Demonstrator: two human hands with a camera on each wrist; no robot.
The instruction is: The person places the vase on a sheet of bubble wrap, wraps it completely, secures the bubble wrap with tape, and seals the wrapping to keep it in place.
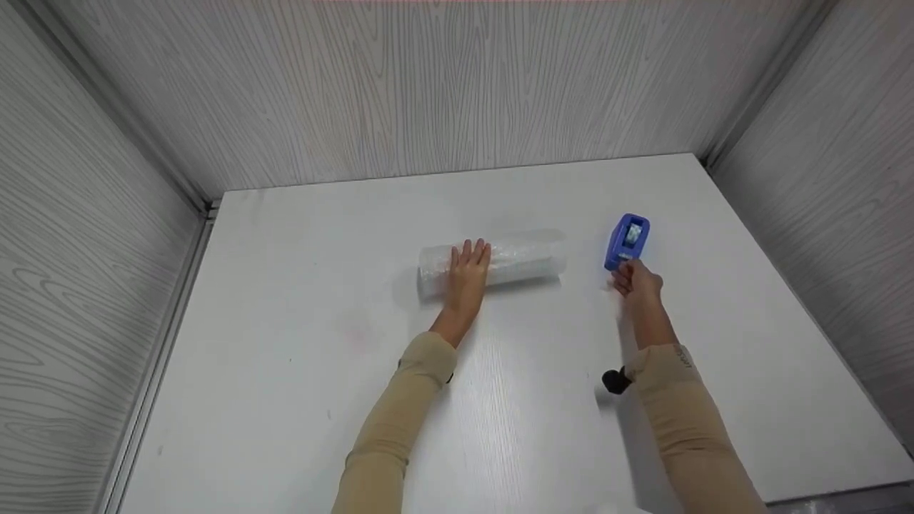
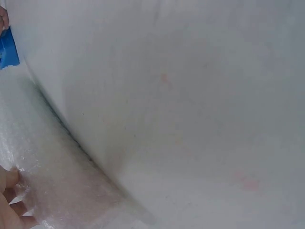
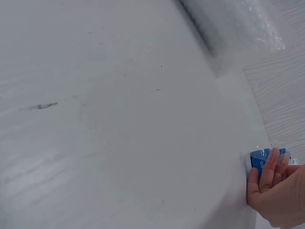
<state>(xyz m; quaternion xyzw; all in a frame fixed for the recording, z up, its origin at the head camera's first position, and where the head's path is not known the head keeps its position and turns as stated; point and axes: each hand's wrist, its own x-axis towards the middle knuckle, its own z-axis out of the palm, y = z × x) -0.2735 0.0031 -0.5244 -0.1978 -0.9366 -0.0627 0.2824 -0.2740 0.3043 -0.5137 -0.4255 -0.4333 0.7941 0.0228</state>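
Observation:
A roll of clear bubble wrap (image 1: 525, 258) lies on its side, slightly slanted, near the middle of the white table. My left hand (image 1: 468, 282) rests on its left part with the fingers straight and a little spread; its fingertips also show at the lower left of the left wrist view. To the right stands a blue tape dispenser (image 1: 628, 239) with a tape roll in it. My right hand (image 1: 638, 280) is at the dispenser's near end, fingers curled and thumb against them, pinching at the tape. The tape end itself is mostly hidden by the fingers.
The white table (image 1: 300, 343) is bounded by a pale wood-grain panel (image 1: 428, 93) at the back and similar panels left and right. A black round piece (image 1: 615, 381) sticks out from the right sleeve cuff, above the tabletop.

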